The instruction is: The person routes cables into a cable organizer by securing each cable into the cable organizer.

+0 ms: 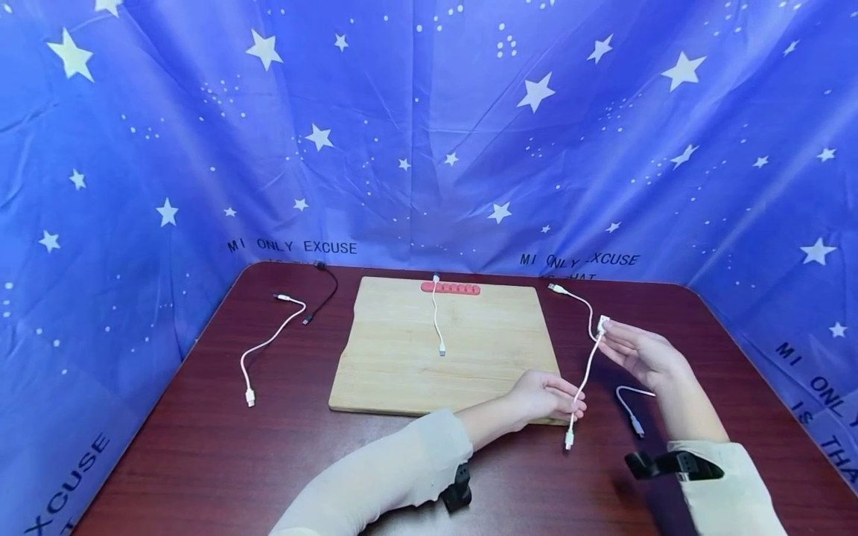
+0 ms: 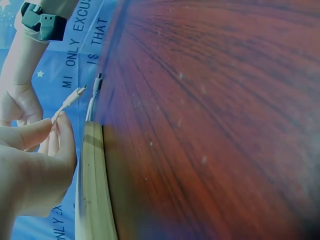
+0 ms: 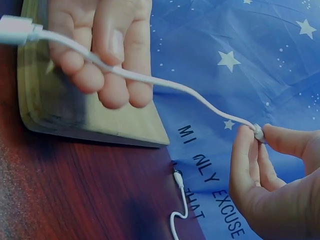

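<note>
White cable (image 1: 588,368) is stretched taut in the air between both hands, above the table (image 1: 201,447) beside the wooden board (image 1: 402,372). Left hand (image 1: 546,398) pinches it near the lower plug; right hand (image 1: 640,353) pinches the upper end, apparently to straighten it.

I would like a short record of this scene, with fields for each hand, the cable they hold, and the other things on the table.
left hand: pinches the held cable near its lower plug
right hand: pinches the same cable near its upper end
held cable: white, stretched between both hands
board: wooden, on the table
clip strip: pink, at the board's far edge, one white cable hanging from it
</note>
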`<state>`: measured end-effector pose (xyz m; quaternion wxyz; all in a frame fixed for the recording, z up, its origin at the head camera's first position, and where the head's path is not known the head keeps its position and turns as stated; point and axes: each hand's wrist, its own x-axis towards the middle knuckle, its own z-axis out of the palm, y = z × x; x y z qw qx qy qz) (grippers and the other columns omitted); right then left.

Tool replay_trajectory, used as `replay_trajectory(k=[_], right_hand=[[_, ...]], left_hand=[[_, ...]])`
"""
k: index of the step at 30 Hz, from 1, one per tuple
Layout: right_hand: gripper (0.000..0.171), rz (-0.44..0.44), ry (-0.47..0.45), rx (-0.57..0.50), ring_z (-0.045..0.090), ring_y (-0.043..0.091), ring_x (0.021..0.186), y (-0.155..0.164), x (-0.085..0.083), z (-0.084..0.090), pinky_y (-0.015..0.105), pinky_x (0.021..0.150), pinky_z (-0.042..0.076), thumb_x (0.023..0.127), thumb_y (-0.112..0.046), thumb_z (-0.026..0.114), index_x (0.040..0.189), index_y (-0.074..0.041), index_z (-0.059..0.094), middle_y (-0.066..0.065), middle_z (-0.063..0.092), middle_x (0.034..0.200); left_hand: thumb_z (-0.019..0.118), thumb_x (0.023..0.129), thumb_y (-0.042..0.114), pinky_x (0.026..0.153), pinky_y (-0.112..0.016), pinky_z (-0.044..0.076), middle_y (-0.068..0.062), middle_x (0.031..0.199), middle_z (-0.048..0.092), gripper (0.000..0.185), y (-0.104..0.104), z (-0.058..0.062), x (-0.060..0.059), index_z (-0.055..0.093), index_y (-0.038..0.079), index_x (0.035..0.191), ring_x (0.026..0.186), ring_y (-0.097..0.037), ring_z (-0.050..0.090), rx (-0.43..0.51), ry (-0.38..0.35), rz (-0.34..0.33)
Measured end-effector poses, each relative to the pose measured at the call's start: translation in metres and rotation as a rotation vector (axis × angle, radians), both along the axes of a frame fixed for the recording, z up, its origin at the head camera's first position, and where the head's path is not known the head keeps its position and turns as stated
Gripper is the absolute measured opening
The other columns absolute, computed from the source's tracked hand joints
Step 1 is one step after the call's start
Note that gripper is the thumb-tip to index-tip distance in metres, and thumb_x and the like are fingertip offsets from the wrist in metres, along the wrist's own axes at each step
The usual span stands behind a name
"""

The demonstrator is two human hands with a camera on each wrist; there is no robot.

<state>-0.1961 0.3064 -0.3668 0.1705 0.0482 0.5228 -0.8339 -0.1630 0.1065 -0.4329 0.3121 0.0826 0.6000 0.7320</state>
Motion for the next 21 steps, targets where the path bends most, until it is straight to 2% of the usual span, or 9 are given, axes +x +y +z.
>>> replay_trajectory(k=[5, 9, 13, 21], right_hand=[[0.029, 0.03, 0.013, -0.025, 0.071, 0.009, 0.083, -0.002, 0.0, -0.002, 0.023, 0.077, 0.061, 0.096, 0.002, 0.05, 0.087, -0.009, 0.075, 0.0, 0.076, 0.087], [0.027, 0.02, 0.024, -0.013, 0.07, 0.008, 0.082, -0.004, 0.001, -0.002, 0.022, 0.077, 0.061, 0.096, 0.001, 0.051, 0.087, -0.009, 0.074, -0.001, 0.075, 0.085], [0.024, 0.027, 0.018, -0.022, 0.07, 0.009, 0.081, -0.007, 0.001, -0.002, 0.023, 0.077, 0.061, 0.095, 0.002, 0.052, 0.088, -0.009, 0.072, -0.001, 0.073, 0.085], [0.03, 0.14, 0.101, -0.082, 0.072, 0.012, 0.092, -0.01, -0.001, -0.001, 0.024, 0.084, 0.06, 0.098, 0.002, 0.046, 0.095, -0.006, 0.074, 0.005, 0.076, 0.094]], left_hand=[[0.061, 0.085, -0.01, 0.081, -0.032, 0.061, -0.032, 0.105, 0.068, 0.023, -0.007, 0.005, 0.002, 0.065, -0.015, 0.108, 0.094, -0.033, 0.072, -0.004, -0.019, -0.001], [0.062, 0.085, -0.01, 0.081, -0.032, 0.061, -0.033, 0.106, 0.067, 0.024, -0.01, 0.008, 0.002, 0.064, -0.016, 0.108, 0.084, -0.024, 0.073, 0.004, -0.025, -0.005], [0.062, 0.084, -0.01, 0.08, -0.031, 0.062, -0.031, 0.104, 0.069, 0.023, -0.012, 0.006, 0.003, 0.066, -0.014, 0.107, 0.078, -0.018, 0.071, 0.001, -0.06, 0.008], [0.062, 0.086, -0.009, 0.084, -0.031, 0.06, -0.03, 0.107, 0.068, 0.024, -0.018, 0.004, 0.001, 0.066, -0.012, 0.109, 0.096, -0.032, 0.071, 0.004, -0.084, 0.022]])
